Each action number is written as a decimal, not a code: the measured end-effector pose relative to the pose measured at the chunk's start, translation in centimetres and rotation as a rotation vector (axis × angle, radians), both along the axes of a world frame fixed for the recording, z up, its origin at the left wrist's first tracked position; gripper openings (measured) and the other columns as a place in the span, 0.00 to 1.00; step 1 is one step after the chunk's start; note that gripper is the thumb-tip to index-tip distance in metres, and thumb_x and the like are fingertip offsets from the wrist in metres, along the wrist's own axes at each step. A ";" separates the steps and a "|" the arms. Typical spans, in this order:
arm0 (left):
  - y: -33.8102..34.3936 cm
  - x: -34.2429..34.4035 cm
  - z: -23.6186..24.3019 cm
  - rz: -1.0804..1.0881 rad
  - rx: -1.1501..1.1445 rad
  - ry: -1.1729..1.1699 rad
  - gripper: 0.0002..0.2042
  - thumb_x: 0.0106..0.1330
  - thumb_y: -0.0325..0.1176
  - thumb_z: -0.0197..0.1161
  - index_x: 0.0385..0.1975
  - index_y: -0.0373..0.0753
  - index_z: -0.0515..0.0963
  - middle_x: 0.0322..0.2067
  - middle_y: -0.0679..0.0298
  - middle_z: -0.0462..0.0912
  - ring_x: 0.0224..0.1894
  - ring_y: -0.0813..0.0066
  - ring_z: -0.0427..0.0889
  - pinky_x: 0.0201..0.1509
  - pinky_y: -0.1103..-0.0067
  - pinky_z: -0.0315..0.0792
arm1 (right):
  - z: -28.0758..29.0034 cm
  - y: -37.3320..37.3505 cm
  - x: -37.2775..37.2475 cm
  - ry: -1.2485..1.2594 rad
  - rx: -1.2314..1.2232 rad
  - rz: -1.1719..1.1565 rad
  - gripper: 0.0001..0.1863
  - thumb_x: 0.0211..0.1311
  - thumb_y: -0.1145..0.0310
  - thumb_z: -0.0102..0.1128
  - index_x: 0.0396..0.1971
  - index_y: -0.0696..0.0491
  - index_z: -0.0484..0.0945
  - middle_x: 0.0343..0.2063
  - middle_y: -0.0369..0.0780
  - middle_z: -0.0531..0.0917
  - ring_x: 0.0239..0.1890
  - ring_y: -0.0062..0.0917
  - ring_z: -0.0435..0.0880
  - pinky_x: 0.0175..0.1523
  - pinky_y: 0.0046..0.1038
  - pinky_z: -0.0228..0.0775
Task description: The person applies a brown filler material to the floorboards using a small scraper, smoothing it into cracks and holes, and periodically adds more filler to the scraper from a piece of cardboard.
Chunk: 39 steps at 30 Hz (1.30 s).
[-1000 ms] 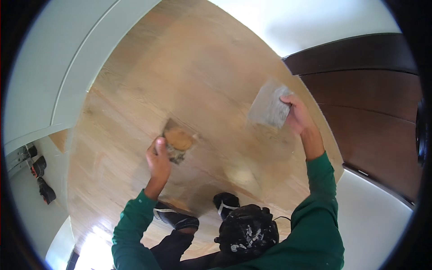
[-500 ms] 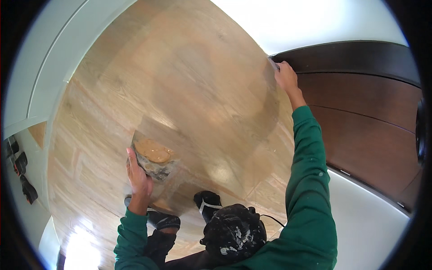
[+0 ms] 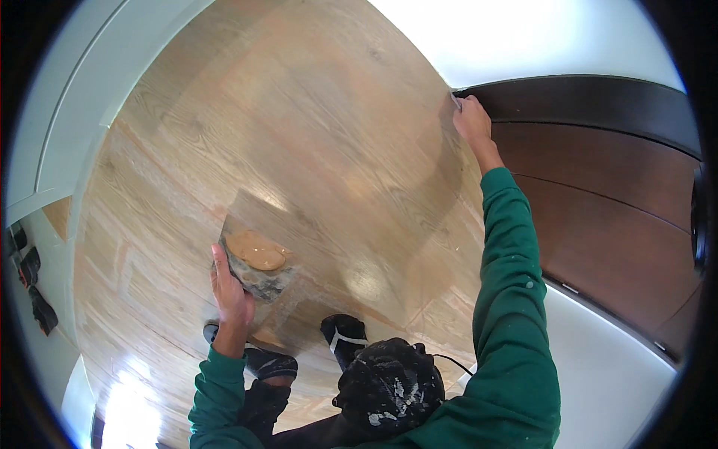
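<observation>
My left hand (image 3: 232,293) is closed on a flat, smeared metal plate (image 3: 265,283) that carries a mound of tan putty (image 3: 254,248). My right hand (image 3: 473,120) reaches far forward, closed on a thin metal blade (image 3: 455,101), mostly hidden by the fingers, at the corner where the white wall (image 3: 538,34) meets the dark brown wooden door (image 3: 591,187) and its frame (image 3: 568,97) along the floor edge. The light wood-plank floor (image 3: 336,135) lies under both hands.
A white panelled surface (image 3: 82,105) curves along the left, with black footwear (image 3: 41,307) at the lower left. My shoe (image 3: 344,337) is on the floor below, beside a black, paint-spotted object (image 3: 389,389) with a cable. A white surface (image 3: 598,352) lies at the lower right.
My right hand has moved up and forward with the blade to the corner by the wall. My left hand has moved down and left with the plate, then stayed nearly still.
</observation>
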<state>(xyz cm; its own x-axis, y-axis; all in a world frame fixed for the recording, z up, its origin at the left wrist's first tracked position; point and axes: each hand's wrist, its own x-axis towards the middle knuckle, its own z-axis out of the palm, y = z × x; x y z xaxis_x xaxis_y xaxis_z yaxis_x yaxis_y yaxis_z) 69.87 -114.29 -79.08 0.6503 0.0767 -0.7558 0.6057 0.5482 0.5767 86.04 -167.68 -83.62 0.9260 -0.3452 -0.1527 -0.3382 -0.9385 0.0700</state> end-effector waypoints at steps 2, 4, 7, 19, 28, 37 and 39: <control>0.1 -0.1 -0.1 0.006 0.011 0.015 0.32 0.72 0.55 0.48 0.60 0.28 0.63 0.56 0.54 0.72 0.55 0.64 0.75 0.59 0.70 0.71 | -0.2 0.1 0.0 0.001 0.020 -0.006 0.18 0.61 0.67 0.49 0.48 0.51 0.80 0.48 0.43 0.78 0.51 0.39 0.77 0.54 0.41 0.72; 0.0 -0.1 -0.3 0.008 0.007 0.009 0.32 0.72 0.55 0.49 0.60 0.28 0.63 0.56 0.54 0.71 0.56 0.64 0.74 0.58 0.70 0.71 | -0.2 -0.2 0.0 -0.008 0.056 0.025 0.18 0.60 0.66 0.50 0.49 0.51 0.80 0.49 0.43 0.78 0.51 0.40 0.77 0.54 0.40 0.71; 0.2 0.0 -0.4 -0.023 -0.024 0.019 0.31 0.73 0.54 0.46 0.61 0.30 0.62 0.58 0.55 0.71 0.58 0.65 0.73 0.61 0.71 0.69 | -0.4 -0.7 -1.0 0.010 0.084 0.078 0.19 0.59 0.65 0.52 0.49 0.52 0.80 0.51 0.43 0.78 0.51 0.40 0.78 0.55 0.39 0.71; -0.7 1.1 0.7 -0.054 -0.063 -0.046 0.31 0.74 0.54 0.46 0.62 0.30 0.62 0.58 0.56 0.70 0.59 0.65 0.72 0.62 0.70 0.68 | 2.9 1.1 -2.7 -0.018 0.116 0.143 0.20 0.55 0.68 0.53 0.48 0.53 0.79 0.49 0.45 0.78 0.47 0.43 0.78 0.52 0.42 0.72; -0.2 0.3 0.4 -0.010 -0.037 -0.004 0.32 0.73 0.54 0.47 0.62 0.29 0.61 0.58 0.54 0.69 0.58 0.64 0.72 0.60 0.70 0.69 | -1.3 6.9 -7.6 -0.157 0.155 0.177 0.20 0.54 0.65 0.56 0.49 0.52 0.79 0.46 0.45 0.79 0.50 0.42 0.77 0.52 0.40 0.72; -0.6 0.5 0.9 -0.015 -0.045 -0.026 0.33 0.73 0.55 0.47 0.62 0.28 0.60 0.59 0.54 0.68 0.58 0.64 0.72 0.59 0.71 0.70 | 2.2 3.0 -4.7 -0.092 0.110 0.189 0.17 0.56 0.70 0.53 0.45 0.55 0.80 0.42 0.46 0.79 0.49 0.43 0.76 0.52 0.40 0.71; -0.7 0.6 1.0 -0.030 -0.042 -0.040 0.33 0.73 0.55 0.47 0.62 0.28 0.61 0.58 0.54 0.69 0.57 0.65 0.73 0.59 0.71 0.70 | 0.3 0.8 -3.6 -0.191 0.065 0.159 0.16 0.57 0.70 0.53 0.45 0.55 0.81 0.41 0.47 0.79 0.48 0.43 0.76 0.52 0.40 0.71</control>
